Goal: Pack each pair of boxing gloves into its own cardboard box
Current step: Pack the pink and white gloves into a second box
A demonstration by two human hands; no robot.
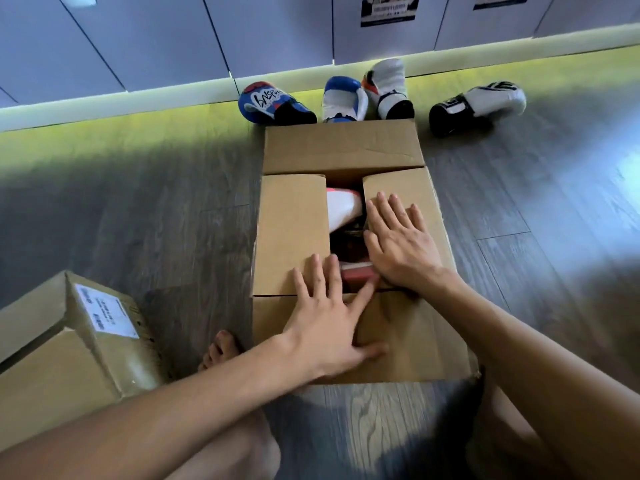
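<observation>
A cardboard box stands on the floor in front of me with its side flaps folded inward. Through the gap between the flaps shows a white, red and pink boxing glove. My left hand lies flat, fingers spread, across the near flap and the left flap. My right hand presses flat on the right flap. Beyond the box lie a blue glove, a blue and white glove, a white and orange glove and a white and black glove.
A second cardboard box with a white label lies tilted at the near left. My bare foot rests between the two boxes. A wall of grey cabinet doors runs along the back above a pale baseboard.
</observation>
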